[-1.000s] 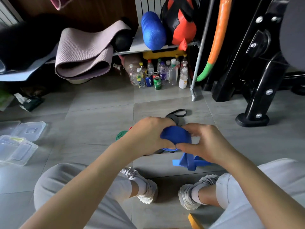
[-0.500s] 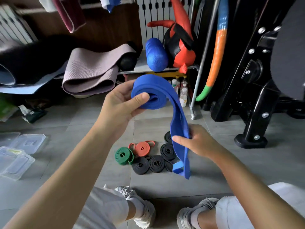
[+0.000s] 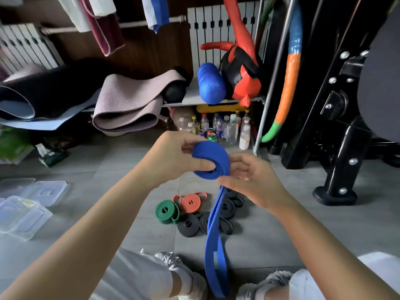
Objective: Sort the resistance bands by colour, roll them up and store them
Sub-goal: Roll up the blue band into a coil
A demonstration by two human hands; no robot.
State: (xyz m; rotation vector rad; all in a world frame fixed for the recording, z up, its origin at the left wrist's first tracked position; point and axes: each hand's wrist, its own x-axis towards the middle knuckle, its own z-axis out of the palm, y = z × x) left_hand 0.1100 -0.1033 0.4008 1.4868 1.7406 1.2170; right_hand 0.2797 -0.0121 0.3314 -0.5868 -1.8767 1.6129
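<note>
Count of bands: one blue band, one green roll, one orange roll, at least three black rolls. Exact black count not readable: crossed by the blue tail and mixed with loose black loops.

Blue band: partly coiled, held up between both hands above the floor. Leaves the underside of the coil as a doubled tail and hangs below the right hand, down to between the two shoes.

Left hand: grasps the coil, thumb flat on its near face, fingers behind it.

Right hand: lies against the right edge of the coil with fingers loosely bent, thumb just above where the tail leaves. Cannot tell whether pinching the band or only touching it.

Rolled bands: on the floor below the hands, green and orange side by side under the left hand, black under the right.

Surroundings: clear plastic containers on the floor well left of the left forearm. Cluster of bottles and cans just beyond the hands, under a shelf. One blue foam roller and one folded mat on that shelf. Black machine frame right of the right hand.

Obstruction: the hanging tail covers part of the black rolls.
</note>
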